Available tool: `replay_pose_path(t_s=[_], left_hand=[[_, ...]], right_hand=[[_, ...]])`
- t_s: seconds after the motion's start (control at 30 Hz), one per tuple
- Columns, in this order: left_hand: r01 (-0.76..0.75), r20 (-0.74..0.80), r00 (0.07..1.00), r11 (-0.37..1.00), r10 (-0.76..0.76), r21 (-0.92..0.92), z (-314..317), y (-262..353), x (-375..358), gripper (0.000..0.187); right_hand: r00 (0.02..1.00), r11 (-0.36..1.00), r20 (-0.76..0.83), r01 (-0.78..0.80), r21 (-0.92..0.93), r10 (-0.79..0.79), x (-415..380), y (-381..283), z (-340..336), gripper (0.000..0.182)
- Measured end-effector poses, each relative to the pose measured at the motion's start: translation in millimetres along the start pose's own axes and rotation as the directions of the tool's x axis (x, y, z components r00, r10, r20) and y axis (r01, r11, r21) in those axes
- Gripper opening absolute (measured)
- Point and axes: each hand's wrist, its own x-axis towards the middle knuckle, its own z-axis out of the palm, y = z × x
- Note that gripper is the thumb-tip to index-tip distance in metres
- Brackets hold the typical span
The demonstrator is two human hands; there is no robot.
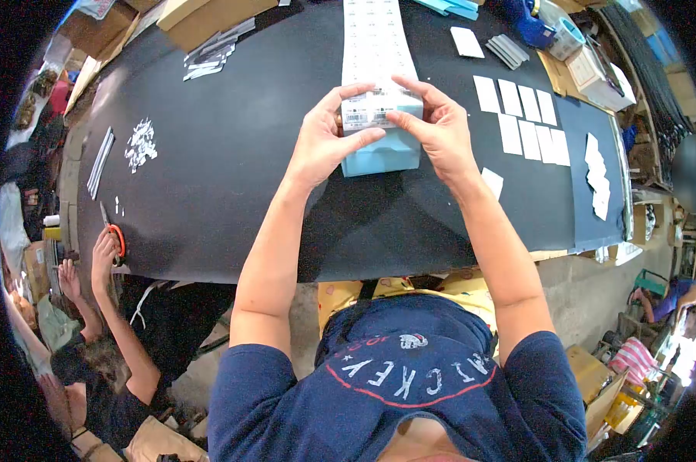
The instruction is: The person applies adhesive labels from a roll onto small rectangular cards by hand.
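A long white strip of printed barcode labels runs from the far edge of the table toward me. Its near end bends over a light blue block, which could be a box or a stack of cards. My left hand grips the left edge of the label strip, thumb pointing inward across its front. On the other edge, my right hand pinches the strip, with its thumb beside a printed barcode. Several fingertips are hidden behind the strip.
White cards lie in rows at the right, with more cards spread near the table's right end. Paper scraps sit at the left. A co-worker's hand is at orange-handled scissors. Grey strips lie at the back.
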Motion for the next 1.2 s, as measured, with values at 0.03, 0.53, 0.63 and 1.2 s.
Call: replay_pose_path(t_s=[0.03, 0.53, 0.63, 1.2], left_hand=[[0.002, -0.009, 1.000, 1.000, -0.002, 0.002, -2, 2, 0, 0.059], [0.039, -0.105, 0.994, 0.993, -0.027, 0.114, -21, -16, 2, 0.035], [0.005, -0.055, 0.998, 0.991, 0.002, 0.132, -21, -20, 6, 0.035], [0.138, -0.270, 0.962, 0.935, -0.047, 0.328, 0, 1, -3, 0.015]], right_hand=[[1.000, 1.000, 0.008, -0.004, 0.002, 0.004, 1, 2, 1, 0.045], [0.954, 0.953, -0.172, 0.204, -0.224, -0.245, -6, 18, 11, 0.035], [0.963, 0.976, -0.177, 0.181, -0.126, -0.201, -5, 18, 10, 0.032], [0.833, 0.723, -0.142, 0.364, -0.587, -0.535, -6, 24, 2, 0.016]])
